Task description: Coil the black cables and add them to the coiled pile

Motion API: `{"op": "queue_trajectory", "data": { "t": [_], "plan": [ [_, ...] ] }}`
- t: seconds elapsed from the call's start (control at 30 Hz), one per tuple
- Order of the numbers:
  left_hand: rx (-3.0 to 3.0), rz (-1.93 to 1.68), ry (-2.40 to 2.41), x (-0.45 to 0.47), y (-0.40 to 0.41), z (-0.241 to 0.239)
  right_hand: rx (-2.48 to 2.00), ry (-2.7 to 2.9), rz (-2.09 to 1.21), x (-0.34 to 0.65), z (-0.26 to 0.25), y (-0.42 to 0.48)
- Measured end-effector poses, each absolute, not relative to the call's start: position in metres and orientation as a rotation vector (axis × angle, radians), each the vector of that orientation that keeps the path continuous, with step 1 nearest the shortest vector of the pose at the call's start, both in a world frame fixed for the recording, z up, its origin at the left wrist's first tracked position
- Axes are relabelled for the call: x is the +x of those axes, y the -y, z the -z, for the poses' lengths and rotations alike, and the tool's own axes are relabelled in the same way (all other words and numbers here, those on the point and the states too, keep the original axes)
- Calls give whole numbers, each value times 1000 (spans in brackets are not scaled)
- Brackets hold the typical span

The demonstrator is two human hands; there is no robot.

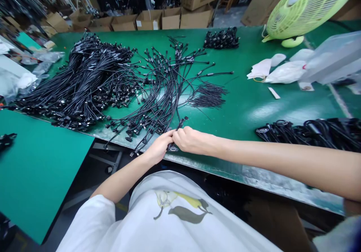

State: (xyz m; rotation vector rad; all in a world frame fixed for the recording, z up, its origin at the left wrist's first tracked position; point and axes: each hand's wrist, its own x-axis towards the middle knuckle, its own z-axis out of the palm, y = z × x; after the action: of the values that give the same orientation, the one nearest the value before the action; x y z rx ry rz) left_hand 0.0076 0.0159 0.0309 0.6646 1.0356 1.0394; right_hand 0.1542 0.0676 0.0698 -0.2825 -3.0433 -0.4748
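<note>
My left hand (159, 146) and my right hand (190, 140) meet at the near edge of the green-topped workbench (248, 105). Their fingers are closed together around a thin black cable (179, 125), and a small metal-ended connector (173, 149) shows just below them. The fingers hide part of that cable. Right beyond my hands, a loose fan of black connector cables (166, 90) spreads across the bench. A much denser heap of similar cables (84, 79) lies to its left.
A small bundle of black cables (221, 38) lies at the far side, and coiled black cables (307, 133) lie at the right. Further right are a lime-green fan (304, 9) and white plastic bags (284, 71). A green board (36, 173) stands at the left; cardboard boxes (149, 20) line the back.
</note>
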Motion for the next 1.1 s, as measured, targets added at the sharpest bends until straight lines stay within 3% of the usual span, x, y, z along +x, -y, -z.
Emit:
{"op": "queue_trajectory", "data": {
  "t": [0.17, 0.27, 0.33, 0.47, 0.6, 0.73, 0.93, 1.0, 1.1],
  "plan": [
    [512, -1337, -982, 4, -35, -42, -911, 2719, -235, 143, -71, -78],
    [792, -1466, -1003, -6, -35, -51, -1013, 2317, -857, 145, -65, -84],
    [1122, -1389, -1054, -12, -29, -54, -999, 2130, -1104, 151, -61, -86],
    [1455, -1034, -1118, -15, -22, -41, -1086, 2091, -802, 160, -57, -75],
    [1013, -1113, -1091, -16, -34, -32, -935, 2347, -593, 154, -53, -52],
    [1000, -1125, -973, -21, -30, -42, -950, 2376, -832, 154, -40, -50],
    [1123, -1171, -1196, -5, -6, -26, -1062, 2083, -989, 161, -41, -65],
    [1109, -1175, -1141, 0, -3, -21, -1004, 1903, -1207, 157, -43, -63],
    [1189, -1264, -1160, 5, 0, -24, -881, 1472, -1804, 148, -38, -57]
  ]
}}
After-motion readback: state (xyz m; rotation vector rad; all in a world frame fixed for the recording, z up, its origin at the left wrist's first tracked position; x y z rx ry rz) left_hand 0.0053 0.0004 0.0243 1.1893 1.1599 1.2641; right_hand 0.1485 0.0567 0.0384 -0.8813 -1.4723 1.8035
